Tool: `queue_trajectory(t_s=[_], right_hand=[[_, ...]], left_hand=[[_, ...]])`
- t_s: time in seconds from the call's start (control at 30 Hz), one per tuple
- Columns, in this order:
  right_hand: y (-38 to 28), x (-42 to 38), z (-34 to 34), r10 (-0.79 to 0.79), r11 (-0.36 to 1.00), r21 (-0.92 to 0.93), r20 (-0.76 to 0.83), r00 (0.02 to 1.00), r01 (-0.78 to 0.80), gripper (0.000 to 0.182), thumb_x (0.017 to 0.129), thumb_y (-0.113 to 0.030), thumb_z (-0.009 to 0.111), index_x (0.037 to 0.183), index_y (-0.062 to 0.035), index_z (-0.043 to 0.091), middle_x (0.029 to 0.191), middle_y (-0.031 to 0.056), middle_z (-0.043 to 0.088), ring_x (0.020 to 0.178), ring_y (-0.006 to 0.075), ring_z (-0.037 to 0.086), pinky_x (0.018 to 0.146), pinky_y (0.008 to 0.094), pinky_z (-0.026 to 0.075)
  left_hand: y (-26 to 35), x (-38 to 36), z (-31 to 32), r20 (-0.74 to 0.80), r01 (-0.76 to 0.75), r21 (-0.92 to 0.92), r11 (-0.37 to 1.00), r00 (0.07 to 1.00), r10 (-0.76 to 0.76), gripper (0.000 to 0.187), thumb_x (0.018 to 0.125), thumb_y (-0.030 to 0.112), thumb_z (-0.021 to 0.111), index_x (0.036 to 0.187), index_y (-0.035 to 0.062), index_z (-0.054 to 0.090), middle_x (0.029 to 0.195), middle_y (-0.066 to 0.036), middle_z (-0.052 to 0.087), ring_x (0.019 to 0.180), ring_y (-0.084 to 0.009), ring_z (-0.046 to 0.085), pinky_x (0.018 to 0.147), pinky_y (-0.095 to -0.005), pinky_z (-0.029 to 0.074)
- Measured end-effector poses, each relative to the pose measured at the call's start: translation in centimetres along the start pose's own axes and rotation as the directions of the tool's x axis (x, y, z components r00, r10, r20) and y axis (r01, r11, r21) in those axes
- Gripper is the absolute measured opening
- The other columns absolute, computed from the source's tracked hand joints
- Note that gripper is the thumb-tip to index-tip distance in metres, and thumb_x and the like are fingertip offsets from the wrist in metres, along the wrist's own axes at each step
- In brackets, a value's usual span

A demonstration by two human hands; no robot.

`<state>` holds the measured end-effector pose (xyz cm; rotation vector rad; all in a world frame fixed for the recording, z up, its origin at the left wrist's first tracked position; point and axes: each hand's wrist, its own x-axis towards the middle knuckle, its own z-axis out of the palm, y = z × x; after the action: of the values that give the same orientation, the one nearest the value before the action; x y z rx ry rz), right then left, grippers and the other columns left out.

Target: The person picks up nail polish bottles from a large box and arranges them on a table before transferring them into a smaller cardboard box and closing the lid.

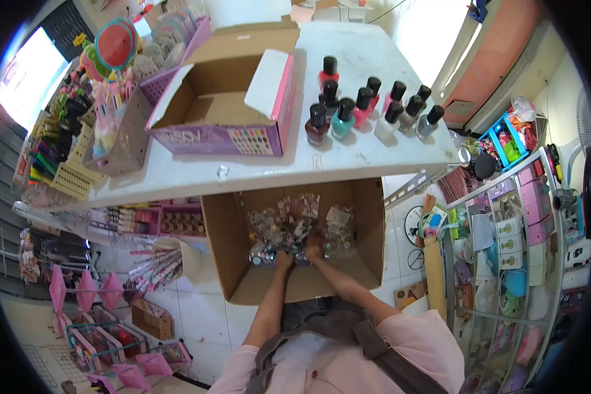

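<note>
Both of my arms reach down into a large open cardboard box (243,287) below the white table. Inside it lies a heap of small clear plastic packets (269,226). My left hand (284,260) is at the near edge of the heap, its fingers hidden among the packets. Just right of it and slightly deeper, my right hand (314,247) touches the packets, and its fingertips cannot be made out. On the table above stand several nail polish bottles (343,119) with black caps, beside an open, empty purple carton (210,140).
The white table edge (256,175) overhangs the box's far side. Baskets of pens (121,134) stand at the table's left. A glass display shelf (505,249) is on the right. Pink racks (111,328) and a small carton (152,320) are at lower left.
</note>
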<state>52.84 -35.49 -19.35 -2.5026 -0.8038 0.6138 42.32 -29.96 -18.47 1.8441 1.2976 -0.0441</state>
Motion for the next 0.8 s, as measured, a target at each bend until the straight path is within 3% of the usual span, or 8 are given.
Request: queue_trajectory(t_s=[0.1, 0.17, 0.23, 0.3, 0.33, 0.53, 0.6, 0.8], right_hand=[[0.4, 0.4, -1.5, -0.046, 0.99, 0.137, 0.153, 0.987, 0.025, 0.085, 0.062, -0.014, 0.063, 0.127, 0.0065, 0.012, 0.122, 0.0285, 0.032, 0.112, 0.037, 0.037, 0.093, 0.0402, 0.032], [0.4, 1.1, -2.9, -0.099, 0.991, 0.093, 0.063, 0.993, 0.093, 0.073, 0.061, -0.014, 0.064, 0.12, 0.0087, 0.028, 0.114, 0.0278, 0.041, 0.104, 0.037, 0.044, 0.088, 0.0383, 0.037], [1.0, 0.9, -5.3, 0.078, 0.958, 0.202, 0.502, 0.861, -0.205, 0.037, 0.061, -0.015, 0.07, 0.089, 0.0018, 0.053, 0.091, 0.0166, 0.055, 0.089, 0.0224, 0.054, 0.067, 0.0303, 0.043], [2.8, -0.1, -6.8, 0.048, 0.486, 0.52, 0.787, 0.616, -0.702, 0.026, 0.07, -0.011, 0.065, 0.09, 0.0003, 0.053, 0.086, 0.0112, 0.057, 0.082, 0.0193, 0.057, 0.064, 0.0303, 0.044], [1.8, -1.4, -9.5, -0.035, 0.365, 0.575, 0.794, 0.607, -0.732, 0.027, 0.074, -0.009, 0.062, 0.096, 0.0009, 0.05, 0.088, 0.0104, 0.056, 0.083, 0.0201, 0.057, 0.064, 0.031, 0.046], [-6.5, -10.5, -25.6, -0.489, -0.125, 0.72, 0.554, 0.674, -0.682, 0.054, 0.076, -0.002, 0.056, 0.122, 0.0011, 0.027, 0.101, 0.016, 0.049, 0.09, 0.0256, 0.055, 0.072, 0.0346, 0.049], [-9.3, -12.0, -28.8, -0.704, -0.339, 0.682, 0.272, 0.656, -0.648, 0.064, 0.074, -0.003, 0.059, 0.126, -0.0022, 0.022, 0.103, 0.0181, 0.045, 0.085, 0.0266, 0.055, 0.071, 0.0345, 0.05], [-13.6, -12.9, -31.7, -0.845, -0.503, 0.411, -0.048, 0.533, -0.76, 0.069, 0.078, -0.008, 0.057, 0.13, -0.011, 0.013, 0.106, 0.0146, 0.039, 0.091, 0.0259, 0.052, 0.076, 0.0338, 0.051]], left_hand=[[-1.7, 1.7, 1.3, -0.03, 0.04, -0.144, 0.989, 0.999, -0.045, 0.039, 0.064, 0.018, 0.054, 0.099, 0.0021, 0.056, 0.097, -0.023, 0.056, 0.091, -0.0358, 0.054, 0.078, -0.038, 0.043], [-0.7, 1.9, 0.9, -0.112, -0.139, 0.007, 0.99, 0.984, 0.139, 0.053, 0.065, 0.018, 0.055, 0.115, 0.0056, 0.044, 0.104, -0.022, 0.053, 0.093, -0.036, 0.053, 0.079, -0.0377, 0.043], [0.4, 1.5, 0.8, -0.035, 0.023, 0.042, 0.999, 0.999, -0.022, 0.062, 0.065, 0.02, 0.058, 0.121, 0.0059, 0.035, 0.106, -0.02, 0.053, 0.092, -0.0356, 0.054, 0.08, -0.0373, 0.043], [0.5, 1.0, 0.6, -0.029, 0.065, 0.108, 0.992, 0.998, -0.062, 0.065, 0.065, 0.023, 0.062, 0.12, 0.0035, 0.034, 0.104, -0.02, 0.054, 0.092, -0.0352, 0.054, 0.082, -0.0379, 0.042], [0.2, 1.3, 0.8, -0.037, 0.09, 0.082, 0.993, 0.996, -0.087, 0.063, 0.063, 0.027, 0.064, 0.115, 0.0019, 0.039, 0.104, -0.02, 0.053, 0.09, -0.0352, 0.054, 0.083, -0.0382, 0.041], [-2.8, 2.8, 2.4, -0.206, -0.21, -0.042, 0.977, 0.958, 0.197, 0.058, 0.064, 0.029, 0.066, 0.107, -0.0037, 0.046, 0.103, -0.019, 0.054, 0.085, -0.0345, 0.056, 0.08, -0.0382, 0.042], [-3.2, 2.1, 3.3, -0.267, -0.279, -0.048, 0.959, 0.929, 0.256, 0.053, 0.066, 0.024, 0.066, 0.106, -0.004, 0.046, 0.101, -0.019, 0.055, 0.08, -0.0326, 0.058, 0.075, -0.0385, 0.045], [-3.4, 0.7, 0.9, -0.132, -0.249, -0.097, 0.964, 0.963, 0.236, 0.052, 0.066, 0.022, 0.066, 0.106, -0.0043, 0.045, 0.1, -0.018, 0.055, 0.079, -0.0313, 0.058, 0.073, -0.0379, 0.046]])
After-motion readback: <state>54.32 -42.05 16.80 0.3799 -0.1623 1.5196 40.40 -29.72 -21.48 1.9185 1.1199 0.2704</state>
